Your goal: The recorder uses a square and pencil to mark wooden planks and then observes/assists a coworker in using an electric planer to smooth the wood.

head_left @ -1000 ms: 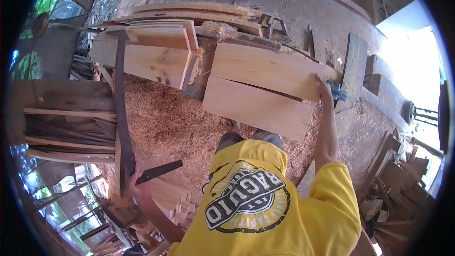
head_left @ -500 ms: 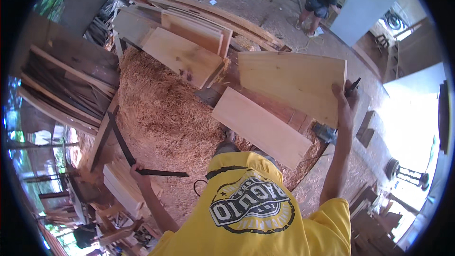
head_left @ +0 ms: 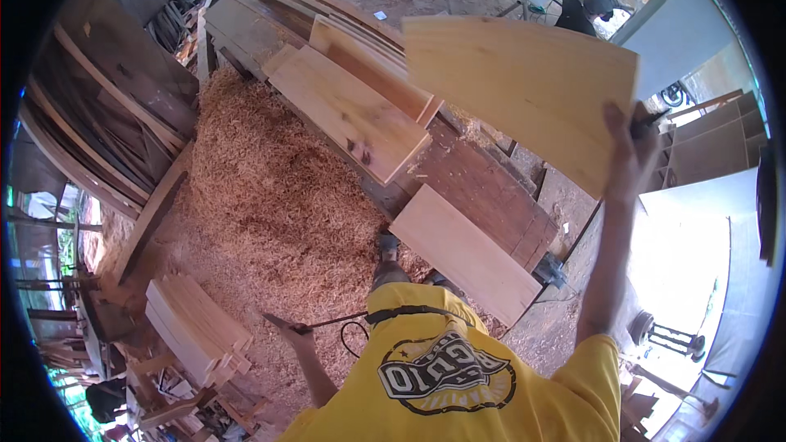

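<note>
My right hand point(head_left: 629, 151) is closed on the right edge of a wide pale wooden board point(head_left: 524, 94), held up above the far right of the workbench point(head_left: 491, 196). A small dark pen-like object point(head_left: 651, 121) sticks out of the same hand. Low on the left, my left hand point(head_left: 293, 334) grips a dark carpenter's square point(head_left: 340, 318), now seen nearly edge-on. A pinkish board point(head_left: 467, 254) lies along the bench's near side. Beyond it a knotted board point(head_left: 348, 115) rests beside several other boards point(head_left: 377, 65).
Wood shavings point(head_left: 270, 172) are heaped left of the bench. A stack of planks point(head_left: 192, 327) lies at lower left, and curved timbers point(head_left: 115, 98) lean behind it. A grey metal tool point(head_left: 553, 270) sits at the bench's right end. Another person point(head_left: 581, 12) is at the far right.
My right hand has lifted the wide board off the bench, up and away to the right. My left hand has moved right, toward my body, and the square has turned edge-on.
</note>
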A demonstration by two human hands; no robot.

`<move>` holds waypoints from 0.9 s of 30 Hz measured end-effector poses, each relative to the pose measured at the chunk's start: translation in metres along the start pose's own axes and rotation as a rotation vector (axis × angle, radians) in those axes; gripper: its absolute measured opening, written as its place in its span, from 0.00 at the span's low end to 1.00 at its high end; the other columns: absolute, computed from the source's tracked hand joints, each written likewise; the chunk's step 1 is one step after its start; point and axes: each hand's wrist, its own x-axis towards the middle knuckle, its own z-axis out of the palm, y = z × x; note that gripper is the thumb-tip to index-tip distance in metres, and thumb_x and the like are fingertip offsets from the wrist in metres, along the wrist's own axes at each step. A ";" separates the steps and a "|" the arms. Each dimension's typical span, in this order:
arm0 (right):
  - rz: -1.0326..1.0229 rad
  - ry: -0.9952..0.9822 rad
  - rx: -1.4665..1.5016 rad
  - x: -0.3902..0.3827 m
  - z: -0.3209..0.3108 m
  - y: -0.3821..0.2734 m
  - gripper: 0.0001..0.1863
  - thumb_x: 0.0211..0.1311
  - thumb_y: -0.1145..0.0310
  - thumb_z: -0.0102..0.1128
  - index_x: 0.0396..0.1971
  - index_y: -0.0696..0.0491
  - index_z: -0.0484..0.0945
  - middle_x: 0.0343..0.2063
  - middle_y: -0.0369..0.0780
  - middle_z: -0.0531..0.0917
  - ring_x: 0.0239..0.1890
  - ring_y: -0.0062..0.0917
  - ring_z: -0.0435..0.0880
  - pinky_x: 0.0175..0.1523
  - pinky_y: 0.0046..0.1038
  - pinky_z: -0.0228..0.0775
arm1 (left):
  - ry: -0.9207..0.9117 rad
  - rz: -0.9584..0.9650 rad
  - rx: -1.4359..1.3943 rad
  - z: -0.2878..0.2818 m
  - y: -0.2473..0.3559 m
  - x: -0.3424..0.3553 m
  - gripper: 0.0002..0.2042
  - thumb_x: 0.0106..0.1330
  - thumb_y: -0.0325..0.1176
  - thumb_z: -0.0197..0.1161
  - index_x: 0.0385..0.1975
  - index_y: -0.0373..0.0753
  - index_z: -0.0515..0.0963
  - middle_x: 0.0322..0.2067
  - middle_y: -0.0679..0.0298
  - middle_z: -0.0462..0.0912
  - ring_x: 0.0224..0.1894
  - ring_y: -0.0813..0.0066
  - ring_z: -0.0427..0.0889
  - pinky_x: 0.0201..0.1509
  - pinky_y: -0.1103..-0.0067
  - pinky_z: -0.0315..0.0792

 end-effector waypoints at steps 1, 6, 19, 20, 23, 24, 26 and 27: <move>0.030 0.012 0.049 0.004 0.026 0.018 0.09 0.59 0.69 0.70 0.33 0.57 0.80 0.28 0.31 0.79 0.30 0.13 0.73 0.38 0.19 0.63 | 0.163 -0.126 -0.035 0.023 0.005 -0.009 0.07 0.58 0.33 0.47 0.24 0.57 0.71 0.14 0.73 0.63 0.14 0.79 0.67 0.20 0.78 0.64; 0.013 0.011 0.184 0.024 0.187 0.090 0.08 0.60 0.69 0.69 0.29 0.56 0.79 0.24 0.29 0.77 0.27 0.13 0.71 0.35 0.20 0.64 | 0.105 -0.077 -0.089 -0.008 0.004 0.014 0.04 0.53 0.30 0.50 0.22 0.51 0.70 0.14 0.73 0.64 0.15 0.77 0.67 0.22 0.80 0.65; -0.140 -0.088 -0.357 0.032 0.355 0.282 0.17 0.57 0.55 0.66 0.30 0.56 0.82 0.29 0.46 0.84 0.33 0.44 0.82 0.41 0.39 0.73 | 0.185 0.101 -0.084 0.005 0.066 0.029 0.09 0.49 0.22 0.54 0.29 0.41 0.68 0.17 0.71 0.65 0.16 0.79 0.65 0.21 0.83 0.63; -0.132 -0.101 -0.366 0.029 0.345 0.286 0.17 0.57 0.55 0.66 0.30 0.56 0.82 0.29 0.46 0.84 0.33 0.44 0.82 0.41 0.39 0.73 | 0.204 0.117 -0.110 0.004 0.065 0.023 0.09 0.48 0.21 0.54 0.30 0.41 0.68 0.18 0.71 0.65 0.16 0.79 0.65 0.21 0.83 0.63; 0.161 -0.523 -0.995 0.016 0.307 0.285 0.19 0.59 0.50 0.61 0.36 0.51 0.86 0.34 0.48 0.87 0.40 0.46 0.86 0.45 0.45 0.78 | 0.168 0.119 -0.104 -0.019 0.066 0.046 0.11 0.48 0.20 0.54 0.32 0.39 0.69 0.20 0.70 0.66 0.18 0.79 0.66 0.22 0.85 0.63; 0.172 -0.523 -1.009 0.009 0.294 0.277 0.19 0.59 0.50 0.61 0.36 0.51 0.86 0.34 0.48 0.87 0.40 0.46 0.86 0.45 0.45 0.78 | 0.127 0.114 -0.084 -0.008 0.065 0.046 0.10 0.48 0.20 0.54 0.32 0.38 0.69 0.21 0.70 0.66 0.18 0.79 0.66 0.23 0.86 0.64; 0.224 -0.599 -1.047 -0.004 0.272 0.261 0.18 0.60 0.51 0.61 0.36 0.51 0.86 0.34 0.47 0.87 0.39 0.47 0.86 0.46 0.45 0.78 | 0.155 0.074 -0.065 0.005 0.062 0.049 0.10 0.48 0.20 0.55 0.31 0.37 0.70 0.21 0.70 0.67 0.18 0.79 0.66 0.24 0.86 0.64; 0.308 -0.661 -1.019 -0.017 0.266 0.275 0.20 0.58 0.48 0.60 0.35 0.51 0.86 0.35 0.51 0.86 0.40 0.45 0.86 0.45 0.45 0.77 | 0.111 0.039 -0.074 0.007 0.060 0.058 0.10 0.48 0.20 0.55 0.31 0.37 0.71 0.21 0.70 0.67 0.19 0.78 0.66 0.24 0.85 0.65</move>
